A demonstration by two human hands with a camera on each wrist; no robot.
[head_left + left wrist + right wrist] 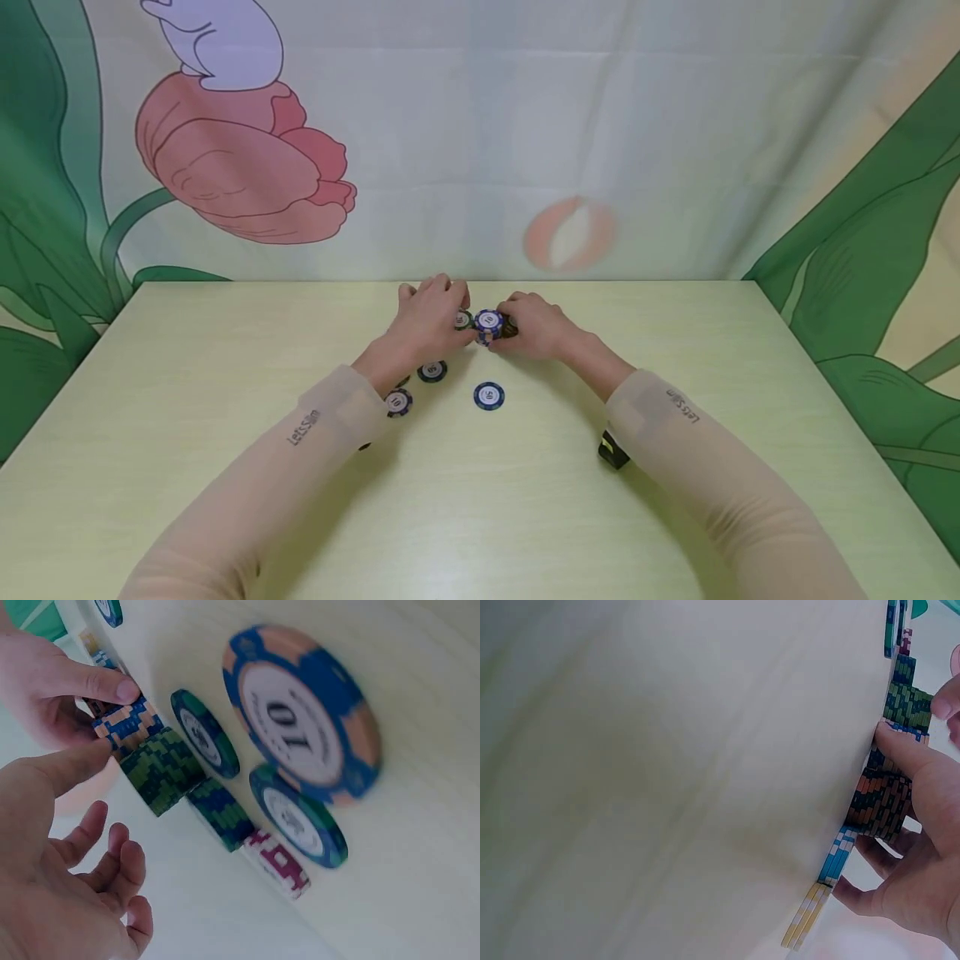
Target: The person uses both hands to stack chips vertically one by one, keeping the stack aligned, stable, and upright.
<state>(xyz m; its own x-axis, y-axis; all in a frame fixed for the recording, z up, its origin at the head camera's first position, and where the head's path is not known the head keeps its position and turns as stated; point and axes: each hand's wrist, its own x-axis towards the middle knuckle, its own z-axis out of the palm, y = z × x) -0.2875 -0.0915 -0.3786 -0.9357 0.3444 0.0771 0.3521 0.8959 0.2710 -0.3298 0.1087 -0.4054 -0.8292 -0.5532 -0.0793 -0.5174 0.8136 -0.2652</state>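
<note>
Several stacks of poker chips stand in a row near the table's back edge. With thumb and fingers, my right hand grips a blue-and-orange chip stack. A black-and-orange stack stands beside it, partly behind those fingers. My left hand is next to the green chip stack; its thumb reaches the side of the blue-and-orange stack and its other fingers are loosely bent, holding nothing. Past the green stack are a shorter blue-green stack and a maroon-and-white stack.
Loose chips lie nearer me: a blue chip, a chip marked 10 and a dark chip. Light-blue and yellow stacks end the row at right. A black object sits by the right sleeve.
</note>
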